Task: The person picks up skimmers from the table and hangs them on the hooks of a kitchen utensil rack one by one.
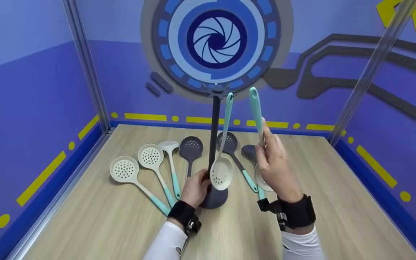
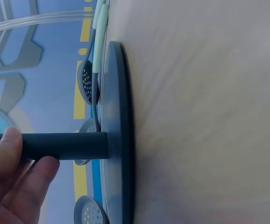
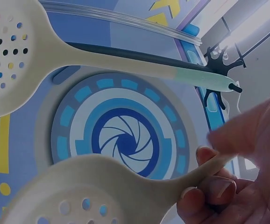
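A dark utensil stand (image 1: pixel 213 130) rises from a round base (image 1: pixel 219 199) on the table. My left hand (image 1: pixel 194 189) grips its post low down, thumb and fingers wrapped round it in the left wrist view. From a hook of the stand's top (image 3: pixel 217 72) hangs a cream skimmer (image 3: pixel 125 64) by the end of its mint handle. My right hand (image 1: pixel 276 164), just right of the stand, pinches a second cream skimmer (image 3: pixel 102 175) by its handle between thumb and fingers. This skimmer is upright, mint handle end on top, its perforated head partly hidden by the hand in the head view.
Left of the stand lie two cream skimmers (image 1: pixel 124 169) and a smaller cream perforated utensil (image 1: pixel 168 145). Dark skimmers (image 1: pixel 191 147) lie behind the stand, and a dark utensil (image 1: pixel 248 152) lies to the right. Blue walls (image 1: pixel 31 108) enclose the wooden table (image 1: pixel 85 224).
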Motion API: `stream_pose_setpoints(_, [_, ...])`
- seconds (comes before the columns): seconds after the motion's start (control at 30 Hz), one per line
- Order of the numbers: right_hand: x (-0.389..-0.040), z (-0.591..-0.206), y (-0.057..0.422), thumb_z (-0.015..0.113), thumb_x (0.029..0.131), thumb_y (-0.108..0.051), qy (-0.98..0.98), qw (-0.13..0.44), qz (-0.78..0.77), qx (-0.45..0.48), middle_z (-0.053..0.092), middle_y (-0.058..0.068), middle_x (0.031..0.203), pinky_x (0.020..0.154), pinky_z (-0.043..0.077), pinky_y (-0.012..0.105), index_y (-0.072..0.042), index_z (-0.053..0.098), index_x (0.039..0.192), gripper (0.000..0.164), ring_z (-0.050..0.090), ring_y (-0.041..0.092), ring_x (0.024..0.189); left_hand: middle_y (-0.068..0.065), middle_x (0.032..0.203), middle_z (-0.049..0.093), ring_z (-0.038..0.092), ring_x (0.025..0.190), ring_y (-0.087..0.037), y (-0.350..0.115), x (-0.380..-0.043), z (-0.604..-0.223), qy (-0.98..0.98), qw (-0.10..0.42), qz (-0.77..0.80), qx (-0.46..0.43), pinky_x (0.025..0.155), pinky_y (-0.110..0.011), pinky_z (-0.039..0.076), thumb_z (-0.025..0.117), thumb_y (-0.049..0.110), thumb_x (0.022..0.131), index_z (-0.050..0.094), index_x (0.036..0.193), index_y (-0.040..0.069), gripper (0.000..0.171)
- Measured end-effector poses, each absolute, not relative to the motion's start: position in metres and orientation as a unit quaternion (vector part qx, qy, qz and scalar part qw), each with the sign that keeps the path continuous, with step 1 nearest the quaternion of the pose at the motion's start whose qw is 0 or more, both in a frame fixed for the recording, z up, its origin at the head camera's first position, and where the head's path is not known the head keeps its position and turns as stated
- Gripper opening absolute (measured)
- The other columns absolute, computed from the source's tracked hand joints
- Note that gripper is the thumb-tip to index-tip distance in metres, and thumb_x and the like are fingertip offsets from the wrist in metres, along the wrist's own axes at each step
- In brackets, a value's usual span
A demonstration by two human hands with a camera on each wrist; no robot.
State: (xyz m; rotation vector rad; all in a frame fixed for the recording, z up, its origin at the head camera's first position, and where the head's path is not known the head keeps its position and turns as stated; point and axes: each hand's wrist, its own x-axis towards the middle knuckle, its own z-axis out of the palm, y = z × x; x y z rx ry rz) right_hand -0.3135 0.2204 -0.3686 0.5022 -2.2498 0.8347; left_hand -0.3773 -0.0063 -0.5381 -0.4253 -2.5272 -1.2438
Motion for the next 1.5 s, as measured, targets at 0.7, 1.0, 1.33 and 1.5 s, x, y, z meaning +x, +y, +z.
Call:
stream_pose_setpoints(0.7, [-0.3141, -0.3646, 0.2251, 0.053, 0.101, -0.008, -0.860, 0.357, 0.312, 0.190, 0.069, 0.009, 0.103, 0.084, 0.032, 0.031, -0.012, 0.026, 0.156, 0.061, 0.045, 0.022, 0.097, 0.005, 0.094, 0.074, 0.068, 0.087, -0.009, 0.0009, -0.3724, -0.5344, -0.862, 0.125, -0.476, -0.121, 0.076, -0.026, 0.055, 0.071, 0.021, 0.091, 0.070, 0.110, 0.022, 0.019])
stream_pose_setpoints(1.0, [-0.3127, -0.3674, 0.2259, 0.050, 0.103, -0.008, -0.876, 0.324, 0.317, 0.166, 0.068, 0.008, 0.111, 0.086, 0.045, 0.034, -0.019, 0.022, 0.158, 0.063, 0.056, 0.022, 0.103, 0.005, 0.099, 0.075, 0.071, 0.094, -0.010, -0.0001, -0.3731, -0.5350, -0.854, 0.131, -0.486, -0.129, 0.082, -0.028, 0.057, 0.072, 0.022, 0.090, 0.070, 0.108, 0.024, 0.018])
stream_pose_setpoints(1.33, [-0.3148, -0.3702, 0.2250, 0.052, 0.103, -0.012, -0.875, 0.327, 0.315, 0.169, 0.070, 0.002, 0.119, 0.090, 0.054, 0.037, -0.025, 0.028, 0.156, 0.060, 0.063, 0.022, 0.111, 0.006, 0.100, 0.075, 0.071, 0.092, -0.008, 0.0006, -0.3724, -0.5347, -0.851, 0.112, -0.500, -0.112, 0.079, -0.026, 0.058, 0.074, 0.027, 0.089, 0.070, 0.109, 0.025, 0.021])
stream_pose_setpoints(1.5, [-0.3149, -0.3710, 0.2255, 0.051, 0.103, -0.013, -0.878, 0.324, 0.311, 0.165, 0.069, 0.002, 0.120, 0.091, 0.055, 0.036, -0.026, 0.027, 0.156, 0.059, 0.063, 0.021, 0.112, 0.006, 0.099, 0.076, 0.071, 0.089, -0.007, 0.0020, -0.3721, -0.5340, -0.853, 0.106, -0.498, -0.111, 0.078, -0.027, 0.058, 0.076, 0.026, 0.087, 0.070, 0.106, 0.025, 0.020])
